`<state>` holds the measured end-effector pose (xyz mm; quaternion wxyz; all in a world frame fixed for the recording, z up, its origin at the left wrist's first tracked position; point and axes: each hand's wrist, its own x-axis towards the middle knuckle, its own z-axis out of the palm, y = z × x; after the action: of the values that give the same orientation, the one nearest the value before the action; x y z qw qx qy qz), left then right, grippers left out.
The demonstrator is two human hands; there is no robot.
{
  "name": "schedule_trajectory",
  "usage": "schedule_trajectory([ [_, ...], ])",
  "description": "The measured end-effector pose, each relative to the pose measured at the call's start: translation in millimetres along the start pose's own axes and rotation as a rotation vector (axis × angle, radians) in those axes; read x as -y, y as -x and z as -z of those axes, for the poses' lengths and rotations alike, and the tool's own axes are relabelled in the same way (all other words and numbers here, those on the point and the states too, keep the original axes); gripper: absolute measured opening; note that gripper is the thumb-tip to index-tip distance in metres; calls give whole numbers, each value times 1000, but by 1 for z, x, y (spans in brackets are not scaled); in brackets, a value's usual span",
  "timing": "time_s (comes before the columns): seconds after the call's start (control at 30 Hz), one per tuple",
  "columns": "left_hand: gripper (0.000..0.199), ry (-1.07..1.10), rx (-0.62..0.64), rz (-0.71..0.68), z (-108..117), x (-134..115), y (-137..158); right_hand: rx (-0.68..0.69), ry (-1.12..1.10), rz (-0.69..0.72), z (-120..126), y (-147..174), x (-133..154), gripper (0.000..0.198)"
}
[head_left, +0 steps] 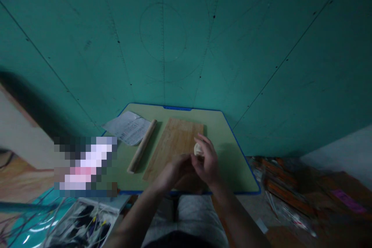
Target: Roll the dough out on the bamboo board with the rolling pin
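A small, pale, round piece that looks like dough (pixel 198 150) sits in my right hand (pixel 208 162), between its thumb and curved fingers. It is above the right side of a wooden board (pixel 174 135). Close by on the left, my left hand (pixel 179 166) reaches toward the right one with its fingers stretched out; they are dim and blurred, and I see nothing in them. Left of the board lies a wooden rolling pin (pixel 142 147), placed lengthwise. A brown shape (pixel 189 184) under my hands is partly hidden, and I cannot make out what it is.
The light green table (pixel 232 159) has a blue edge and stands against a green wall (pixel 180 46). Printed paper (pixel 130 128) lies at its back left. A box of cables (pixel 87 221) is at lower left; clutter (pixel 287 190) covers the floor at right.
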<state>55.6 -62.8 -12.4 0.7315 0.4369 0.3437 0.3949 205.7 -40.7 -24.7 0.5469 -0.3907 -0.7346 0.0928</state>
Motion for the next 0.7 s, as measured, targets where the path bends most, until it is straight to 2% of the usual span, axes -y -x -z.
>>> schedule_trajectory([
  [0.13,70,105,120,103,3,-14,10,86,5,78,1,-10,-1,30],
  [0.23,71,104,101,117,7,-22,19,27,-85,6,5,-18,4,17],
  [0.33,70,60,-42,56,10,-20,28,-68,-199,-190,11,-22,10,24],
  [0.43,65,-4,-224,-64,5,-7,32,-63,-314,-355,13,-19,19,40],
  [0.5,68,2,-306,-148,-5,7,30,-3,-384,-400,10,-14,28,48],
  [0.6,72,26,-353,-259,-23,27,22,37,-430,-420,0,-8,40,53],
  [0.7,71,11,-405,-260,-33,34,17,7,-392,-398,-6,-8,44,53],
])
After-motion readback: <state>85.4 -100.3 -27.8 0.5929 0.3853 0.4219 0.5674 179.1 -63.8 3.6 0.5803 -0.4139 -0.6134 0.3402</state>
